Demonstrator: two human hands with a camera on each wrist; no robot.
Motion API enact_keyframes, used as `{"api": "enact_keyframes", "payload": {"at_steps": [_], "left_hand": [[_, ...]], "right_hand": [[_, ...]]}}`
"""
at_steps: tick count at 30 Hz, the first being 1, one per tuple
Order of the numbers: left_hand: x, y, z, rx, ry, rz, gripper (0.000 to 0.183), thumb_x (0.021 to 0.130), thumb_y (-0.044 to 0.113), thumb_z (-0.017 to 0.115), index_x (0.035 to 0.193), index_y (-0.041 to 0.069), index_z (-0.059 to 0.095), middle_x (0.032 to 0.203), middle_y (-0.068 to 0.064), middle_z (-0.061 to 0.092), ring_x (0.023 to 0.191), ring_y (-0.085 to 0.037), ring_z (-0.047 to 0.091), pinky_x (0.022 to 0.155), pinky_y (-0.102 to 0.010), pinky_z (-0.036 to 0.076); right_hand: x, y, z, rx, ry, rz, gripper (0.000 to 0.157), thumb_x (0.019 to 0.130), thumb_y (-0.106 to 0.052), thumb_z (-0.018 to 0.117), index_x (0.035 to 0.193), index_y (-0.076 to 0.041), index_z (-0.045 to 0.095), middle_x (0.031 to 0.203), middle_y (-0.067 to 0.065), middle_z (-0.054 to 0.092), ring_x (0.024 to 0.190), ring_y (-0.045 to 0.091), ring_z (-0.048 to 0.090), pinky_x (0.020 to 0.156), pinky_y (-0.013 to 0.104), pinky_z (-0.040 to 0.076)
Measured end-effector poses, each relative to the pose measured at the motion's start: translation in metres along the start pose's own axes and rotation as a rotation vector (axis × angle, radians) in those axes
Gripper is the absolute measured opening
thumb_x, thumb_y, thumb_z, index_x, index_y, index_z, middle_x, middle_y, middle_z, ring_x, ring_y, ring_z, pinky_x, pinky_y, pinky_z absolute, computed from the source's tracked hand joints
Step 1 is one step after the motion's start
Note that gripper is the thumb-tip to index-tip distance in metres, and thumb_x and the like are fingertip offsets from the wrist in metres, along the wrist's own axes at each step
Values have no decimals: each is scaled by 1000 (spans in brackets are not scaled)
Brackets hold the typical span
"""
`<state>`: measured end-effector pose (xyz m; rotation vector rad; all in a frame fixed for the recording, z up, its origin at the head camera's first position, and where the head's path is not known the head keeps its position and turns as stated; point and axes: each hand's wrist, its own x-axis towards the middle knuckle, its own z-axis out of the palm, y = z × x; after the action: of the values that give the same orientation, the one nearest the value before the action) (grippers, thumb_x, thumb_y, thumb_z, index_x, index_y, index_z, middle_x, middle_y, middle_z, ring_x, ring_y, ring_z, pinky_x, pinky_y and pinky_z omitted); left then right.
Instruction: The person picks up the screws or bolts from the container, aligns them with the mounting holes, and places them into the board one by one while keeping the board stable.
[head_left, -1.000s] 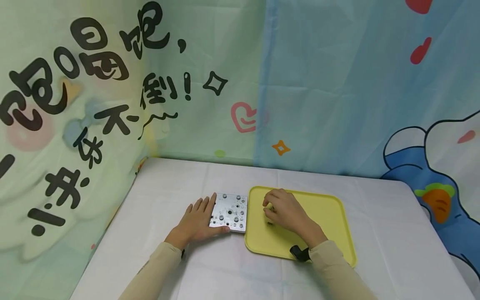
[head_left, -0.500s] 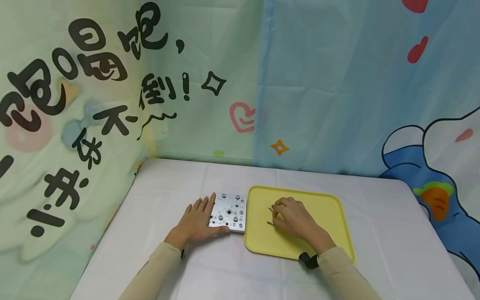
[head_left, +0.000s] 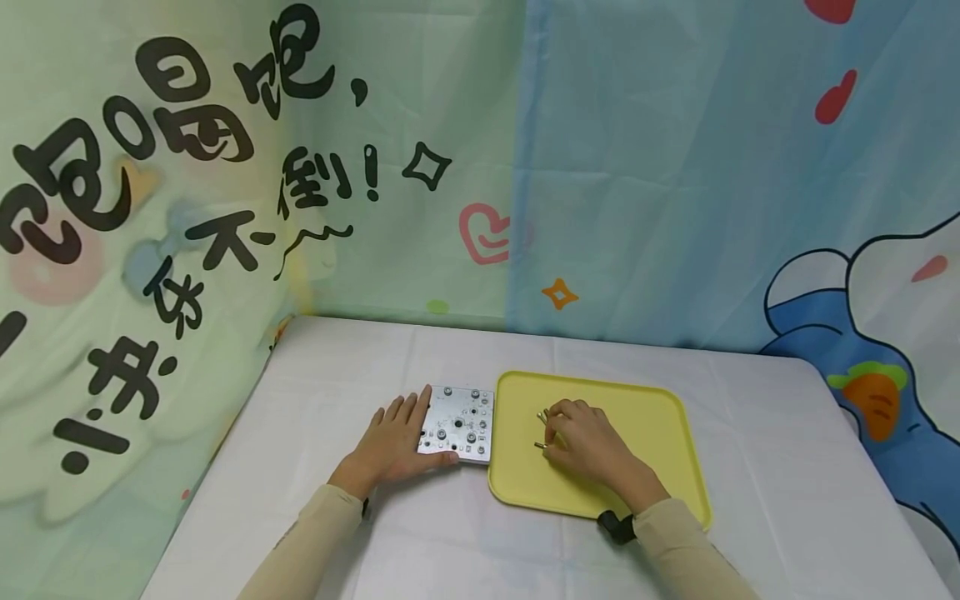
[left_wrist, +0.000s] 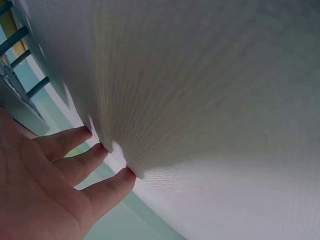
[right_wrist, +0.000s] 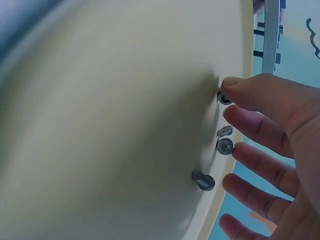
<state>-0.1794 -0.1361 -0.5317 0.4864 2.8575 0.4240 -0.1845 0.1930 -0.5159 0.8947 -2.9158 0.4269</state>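
A square silvery metal plate with several bolts in it lies left of the yellow tray. My left hand rests flat beside it, fingers spread on the white cloth, thumb along the plate's near edge. Over the tray, my right hand has its fingers bent down. The right wrist view has a socket-head bolt between thumb and index fingertips. More loose bolts lie below it: a small bolt, a bolt showing its hex socket and one on its side.
The white cloth-covered table runs back to printed fabric hangings. A black wrist device at the right cuff overlaps the tray's near edge. Bolt shanks stick out from the plate in the left wrist view.
My right hand has moved a little right and lower over the tray, uncovering bolts at its fingertips; over the last half second it has barely shifted. My left hand has kept its place.
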Motion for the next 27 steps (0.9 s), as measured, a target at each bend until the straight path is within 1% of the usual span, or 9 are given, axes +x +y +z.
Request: {"api": "enact_keyframes", "payload": {"at_steps": [8, 17, 27], "left_hand": [[1, -2, 2, -2, 17, 10, 119, 80, 85, 49, 162, 9, 10, 158, -22, 30, 144, -42, 28, 113, -59, 24], [2, -2, 2, -7, 14, 6, 119, 80, 87, 48, 162, 9, 10, 159, -21, 29, 145, -41, 27, 114, -59, 23], [1, -2, 3, -2, 14, 6, 119, 80, 86, 48, 162, 9, 9, 159, -21, 29, 145, -41, 27, 114, -59, 24]], "right_hand": [[2, -1, 4, -46, -5, -7, 15, 82, -21, 84, 80, -19, 69, 115, 10, 60, 107, 35, 56, 85, 57, 48], [3, -4, 3, -57, -27, -1, 13, 84, -18, 81, 79, -17, 69, 119, 11, 61, 110, 35, 56, 89, 58, 47], [1, -4, 3, -67, -14, -20, 12, 83, -16, 80, 78, -17, 69, 118, 12, 60, 109, 36, 56, 87, 57, 47]]}}
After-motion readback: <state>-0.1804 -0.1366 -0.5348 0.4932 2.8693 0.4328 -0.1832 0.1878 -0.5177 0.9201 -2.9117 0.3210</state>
